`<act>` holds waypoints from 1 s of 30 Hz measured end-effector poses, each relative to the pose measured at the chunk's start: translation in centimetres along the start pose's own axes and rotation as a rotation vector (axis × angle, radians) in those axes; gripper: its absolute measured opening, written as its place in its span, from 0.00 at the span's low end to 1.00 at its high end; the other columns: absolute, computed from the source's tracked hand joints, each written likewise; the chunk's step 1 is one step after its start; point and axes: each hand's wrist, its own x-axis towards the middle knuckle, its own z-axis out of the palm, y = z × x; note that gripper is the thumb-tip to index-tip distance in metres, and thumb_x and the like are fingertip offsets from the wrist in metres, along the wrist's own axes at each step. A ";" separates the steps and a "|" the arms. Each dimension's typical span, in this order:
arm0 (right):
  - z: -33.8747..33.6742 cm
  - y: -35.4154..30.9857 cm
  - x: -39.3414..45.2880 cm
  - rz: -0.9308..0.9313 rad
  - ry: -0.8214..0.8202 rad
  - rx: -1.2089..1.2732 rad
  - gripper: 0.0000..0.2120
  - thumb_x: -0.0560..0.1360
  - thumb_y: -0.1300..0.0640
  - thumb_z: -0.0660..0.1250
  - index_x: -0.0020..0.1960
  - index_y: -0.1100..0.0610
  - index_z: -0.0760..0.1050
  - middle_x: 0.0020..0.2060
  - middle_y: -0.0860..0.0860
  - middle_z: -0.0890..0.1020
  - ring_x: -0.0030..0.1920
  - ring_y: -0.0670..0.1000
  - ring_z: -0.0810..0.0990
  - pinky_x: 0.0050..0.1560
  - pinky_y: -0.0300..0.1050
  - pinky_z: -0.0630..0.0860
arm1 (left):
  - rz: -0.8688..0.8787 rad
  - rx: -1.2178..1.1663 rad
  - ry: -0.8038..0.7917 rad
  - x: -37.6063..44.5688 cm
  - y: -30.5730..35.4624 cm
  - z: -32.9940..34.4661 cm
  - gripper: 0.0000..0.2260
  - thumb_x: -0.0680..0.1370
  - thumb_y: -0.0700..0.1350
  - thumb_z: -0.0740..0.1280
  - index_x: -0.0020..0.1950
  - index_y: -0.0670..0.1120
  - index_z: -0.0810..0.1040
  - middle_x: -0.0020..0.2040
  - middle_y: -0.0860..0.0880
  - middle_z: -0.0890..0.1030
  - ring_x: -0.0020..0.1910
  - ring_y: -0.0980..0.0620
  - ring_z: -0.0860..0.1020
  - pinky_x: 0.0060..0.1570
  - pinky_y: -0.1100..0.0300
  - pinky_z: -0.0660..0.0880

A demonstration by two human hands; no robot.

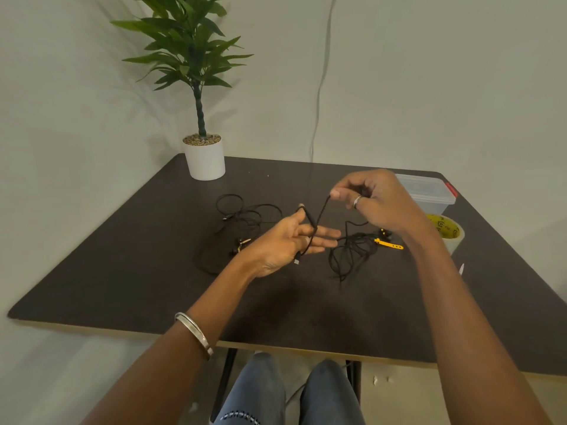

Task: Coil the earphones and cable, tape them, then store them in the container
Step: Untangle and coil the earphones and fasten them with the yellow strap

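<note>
A black cable (319, 214) runs over the spread fingers of my left hand (288, 240), its plug end hanging below the palm. My right hand (372, 200) pinches the same cable higher up, between thumb and forefinger. The cable's loose remainder (349, 253) lies tangled on the table under my right wrist, beside a yellow strap (388, 243). Black earphones (242, 222) with gold plugs lie in a loose tangle left of my left hand. The clear lidded container (429, 191) stands at the far right, with a tape roll (448, 233) in front of it.
A potted plant in a white pot (205, 161) stands at the table's far left corner. The dark table (122, 271) ends in a front edge just above my knees. A thin wire hangs down the wall behind.
</note>
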 end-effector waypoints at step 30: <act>-1.7 -1.8 -2.2 -0.107 -0.357 0.300 0.05 0.73 0.61 0.68 0.42 0.58 0.82 0.35 0.49 0.83 0.34 0.45 0.76 0.37 0.36 0.73 | 0.076 -0.349 0.557 2.0 1.4 -3.0 0.16 0.81 0.32 0.56 0.69 0.35 0.66 0.47 0.40 0.81 0.41 0.48 0.83 0.45 0.57 0.82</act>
